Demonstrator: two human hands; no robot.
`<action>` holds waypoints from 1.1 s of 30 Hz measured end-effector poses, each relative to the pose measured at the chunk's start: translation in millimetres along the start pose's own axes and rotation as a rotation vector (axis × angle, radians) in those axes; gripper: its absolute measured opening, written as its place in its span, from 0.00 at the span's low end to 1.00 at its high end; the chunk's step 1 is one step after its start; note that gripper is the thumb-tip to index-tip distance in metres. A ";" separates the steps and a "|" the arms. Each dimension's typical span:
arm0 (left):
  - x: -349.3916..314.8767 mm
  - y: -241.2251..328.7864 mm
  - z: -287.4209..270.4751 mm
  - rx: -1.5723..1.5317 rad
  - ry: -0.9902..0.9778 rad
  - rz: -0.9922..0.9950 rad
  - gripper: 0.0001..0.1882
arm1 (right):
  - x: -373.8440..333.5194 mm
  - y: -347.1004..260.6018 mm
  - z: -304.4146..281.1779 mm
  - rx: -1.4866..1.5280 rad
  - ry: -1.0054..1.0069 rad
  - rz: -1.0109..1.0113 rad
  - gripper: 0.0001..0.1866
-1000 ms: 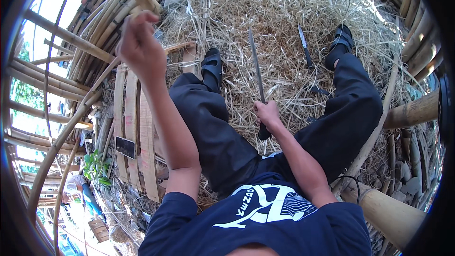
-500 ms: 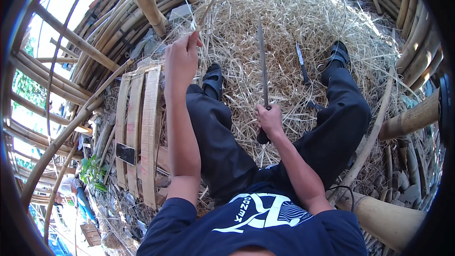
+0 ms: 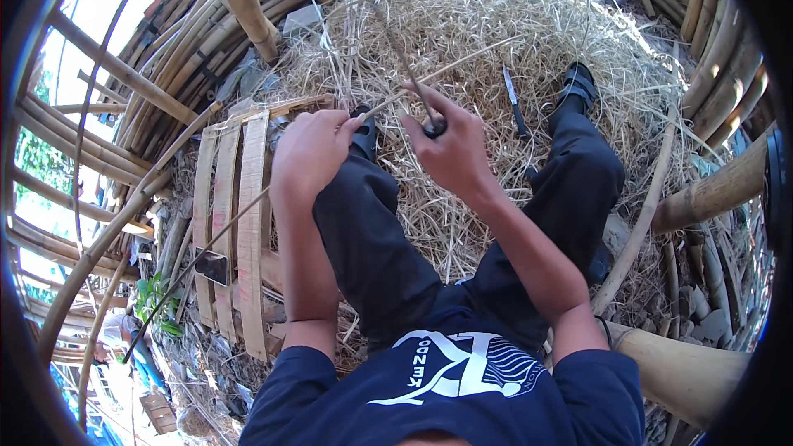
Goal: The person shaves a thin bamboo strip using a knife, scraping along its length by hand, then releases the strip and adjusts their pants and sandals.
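Note:
A thin bamboo strip [image 3: 462, 60] is pinched in my closed left hand [image 3: 310, 153]. It slants up to the right over the straw, and its other end passes behind my wrist down to the lower left. My right hand [image 3: 453, 144] grips the dark handle of a long knife [image 3: 397, 43]. That blade points away and a little left, crossing the strip just ahead of my right fingers. Whether blade and strip touch, I cannot tell. A smaller knife [image 3: 512, 95] with a black handle lies on the straw beside my right foot.
Pale straw or shavings [image 3: 479, 8] cover the ground ahead of my feet. On my left, a slatted wooden pallet [image 3: 252, 239] carries a phone [image 3: 212, 266]. Bamboo poles [image 3: 248, 8] frame the left, and a thick pole [image 3: 677, 372] lies at lower right.
My left hand has come down and closer, swinging the strip to a diagonal across my front. My right hand has risen forward, and the knife now leans left over the strip.

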State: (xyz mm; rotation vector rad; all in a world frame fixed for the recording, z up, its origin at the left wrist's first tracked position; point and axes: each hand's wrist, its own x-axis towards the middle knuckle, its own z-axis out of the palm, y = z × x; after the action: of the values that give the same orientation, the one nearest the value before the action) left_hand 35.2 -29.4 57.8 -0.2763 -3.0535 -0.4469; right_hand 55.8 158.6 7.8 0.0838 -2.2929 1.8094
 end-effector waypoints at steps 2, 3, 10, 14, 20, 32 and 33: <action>-10.3 13.1 -21.5 0.052 -0.013 -0.008 0.17 | 7.6 1.4 5.2 -0.014 -0.037 -0.051 0.17; -15.4 17.5 -29.1 0.098 -0.019 -0.020 0.18 | 10.7 1.5 7.7 -0.033 -0.079 -0.107 0.19; -32.0 19.3 -55.6 0.272 0.038 0.075 0.15 | 22.0 0.8 26.0 -0.177 -0.213 -0.237 0.11; -38.8 39.3 -65.4 0.443 0.032 0.056 0.12 | 18.7 8.3 36.6 -0.152 -0.308 -0.206 0.13; -39.4 55.5 -62.7 0.029 0.254 0.740 0.09 | 33.1 36.9 38.7 -0.053 -0.411 -0.109 0.15; -19.6 9.3 -41.8 -0.392 0.348 0.108 0.21 | 65.9 48.7 11.5 -0.119 -0.468 0.074 0.18; -10.8 9.8 -34.2 -0.550 0.474 0.264 0.22 | 68.0 48.6 10.3 -0.125 -0.483 0.067 0.18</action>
State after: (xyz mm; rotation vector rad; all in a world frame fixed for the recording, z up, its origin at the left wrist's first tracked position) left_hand 48.2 -31.9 92.6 -0.4976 -2.3439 -1.1362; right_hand -20.6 166.5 -26.8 0.4774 -2.7545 1.8278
